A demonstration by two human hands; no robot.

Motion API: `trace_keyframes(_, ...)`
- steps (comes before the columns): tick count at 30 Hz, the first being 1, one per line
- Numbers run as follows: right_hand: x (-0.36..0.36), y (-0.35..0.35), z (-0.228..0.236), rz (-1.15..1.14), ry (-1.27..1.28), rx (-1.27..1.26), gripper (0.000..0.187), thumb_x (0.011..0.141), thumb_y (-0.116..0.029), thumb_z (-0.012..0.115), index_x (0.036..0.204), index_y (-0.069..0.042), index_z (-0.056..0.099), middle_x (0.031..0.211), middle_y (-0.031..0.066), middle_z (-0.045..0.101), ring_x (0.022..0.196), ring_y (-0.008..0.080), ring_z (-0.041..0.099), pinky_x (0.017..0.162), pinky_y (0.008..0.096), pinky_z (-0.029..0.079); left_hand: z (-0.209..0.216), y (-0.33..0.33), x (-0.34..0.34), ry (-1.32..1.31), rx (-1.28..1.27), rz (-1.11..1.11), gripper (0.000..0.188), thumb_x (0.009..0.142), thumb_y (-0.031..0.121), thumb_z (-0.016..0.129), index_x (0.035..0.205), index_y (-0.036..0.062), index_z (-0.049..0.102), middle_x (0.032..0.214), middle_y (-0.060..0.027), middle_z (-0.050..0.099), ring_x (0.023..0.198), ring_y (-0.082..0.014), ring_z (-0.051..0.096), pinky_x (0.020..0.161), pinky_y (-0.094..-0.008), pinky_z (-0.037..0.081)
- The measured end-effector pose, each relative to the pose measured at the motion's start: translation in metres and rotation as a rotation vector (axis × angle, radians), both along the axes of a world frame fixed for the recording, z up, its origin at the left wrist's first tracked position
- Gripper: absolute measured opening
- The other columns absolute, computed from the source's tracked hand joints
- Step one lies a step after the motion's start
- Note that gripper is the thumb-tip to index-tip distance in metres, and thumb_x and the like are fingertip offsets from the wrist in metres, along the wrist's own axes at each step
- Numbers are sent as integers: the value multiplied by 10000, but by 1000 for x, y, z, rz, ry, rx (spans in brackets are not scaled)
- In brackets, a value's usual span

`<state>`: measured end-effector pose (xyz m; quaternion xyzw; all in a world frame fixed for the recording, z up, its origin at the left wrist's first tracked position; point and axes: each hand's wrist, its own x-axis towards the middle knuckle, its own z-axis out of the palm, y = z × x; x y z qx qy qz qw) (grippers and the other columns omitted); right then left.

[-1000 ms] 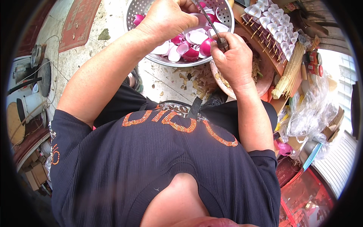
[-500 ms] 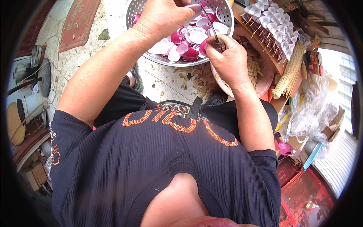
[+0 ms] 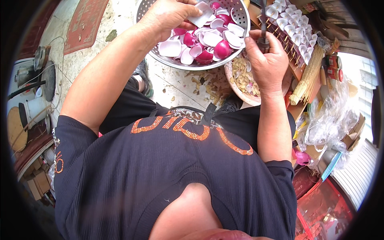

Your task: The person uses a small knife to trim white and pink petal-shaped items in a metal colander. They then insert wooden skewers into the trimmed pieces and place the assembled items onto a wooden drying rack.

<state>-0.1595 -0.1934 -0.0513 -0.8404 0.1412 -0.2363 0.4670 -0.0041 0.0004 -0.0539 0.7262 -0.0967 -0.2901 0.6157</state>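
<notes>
Holding a red onion piece [image 3: 202, 16], left hand [image 3: 168, 17] has it above the far-left part of the perforated metal colander [image 3: 240, 18]; grip narrow, pinched on its edge. Change: half a second ago the knife [image 3: 263, 42] slanted across the colander right beside the piece. Now it's off to the right, past the rim, blade up, right hand [image 3: 270, 64] wrapped round its dark handle. Piece and knife well apart, so my read is no cut at this instant, just a gap between strokes. Piece looks pale, smooth, flattish, inner face showing; its outer side can't be seen. Colander below: loose white and magenta layers, mostly cupped. Near right of it, pink basin [image 3: 245, 98] with peel scraps. Farther right, skewered onion pieces [image 3: 294, 29] in rows, then bundled bamboo sticks [image 3: 308, 78].
</notes>
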Motion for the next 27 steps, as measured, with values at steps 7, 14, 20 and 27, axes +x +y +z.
trace_keyframes(7, -25, -58, -9, -57, 793, -37, 259, 829, -247, 619, 800, 9, 646, 589, 53, 579, 552, 123, 552, 558, 322, 452, -1, -3, -14, -116, 347, -409, 257, 862, 133, 647, 1099, 35, 633, 939, -58, 666, 771, -131, 651, 607, -269, 515)
trace_keyframes(14, -39, -47, 9, -187, 477, 184, 115, 809, -133, 689, 870, -37, 668, 635, -29, 579, 507, 38, 492, 474, 216, 404, 41, 5, 29, -192, 549, -86, 96, 813, 75, 657, 884, 16, 631, 712, -47, 611, 646, -109, 581, 544, -244, 477)
trace_keyframes(20, -16, -24, 3, -48, 378, 118, 123, 794, -135, 700, 867, -37, 682, 672, -31, 614, 594, 31, 515, 577, 214, 450, -47, 21, 81, -664, 775, -242, 311, 827, 153, 647, 1127, 72, 648, 949, -97, 694, 864, -193, 669, 781, -322, 520)
trace_keyframes(27, -12, -15, 0, 37, 311, 2, 160, 782, -132, 708, 898, -27, 675, 757, 73, 660, 651, 98, 604, 651, 261, 499, -46, 6, 48, -755, 1034, -491, 422, 759, 96, 647, 1177, 150, 637, 1031, -141, 683, 988, -298, 646, 863, -395, 509)
